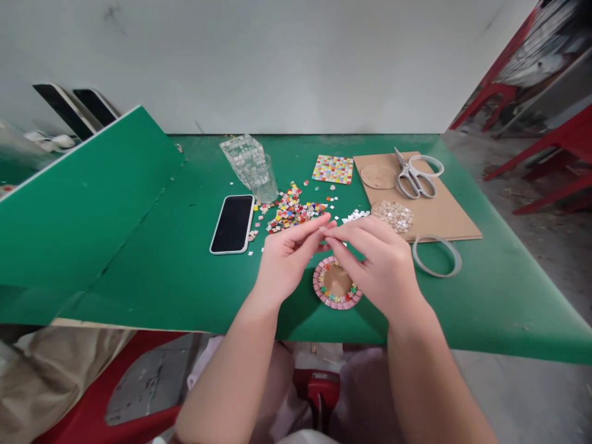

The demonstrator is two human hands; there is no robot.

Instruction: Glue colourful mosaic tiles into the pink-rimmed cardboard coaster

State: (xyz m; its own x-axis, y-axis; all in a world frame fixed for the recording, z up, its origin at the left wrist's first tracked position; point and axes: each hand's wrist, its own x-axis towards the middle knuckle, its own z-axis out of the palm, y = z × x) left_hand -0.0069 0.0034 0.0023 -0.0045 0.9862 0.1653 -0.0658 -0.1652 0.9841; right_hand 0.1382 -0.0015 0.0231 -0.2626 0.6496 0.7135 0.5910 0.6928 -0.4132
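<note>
My left hand [287, 262] and my right hand [382, 262] meet fingertip to fingertip above the table. Both are closed in a pinch, and whatever small pale thing lies between the fingertips is too small to name. Just below my right hand sits a round coaster [338, 302], edged with pink tiles and an inner ring of coloured pieces around a bare brown centre. Beyond my fingers spreads a pile of mixed colourful mosaic tiles [291, 213]. Some white tiles [355, 215] lie behind my right hand, partly hidden by it.
A phone [232, 224] lies left of the tiles, near a clear cup [264, 179]. Behind is a square mosaic coaster [333, 169]. Brown board [444, 216] at right carries scissors [414, 176], a tape roll and shiny pieces [393, 216]; another tape roll [456, 262] overlaps its edge.
</note>
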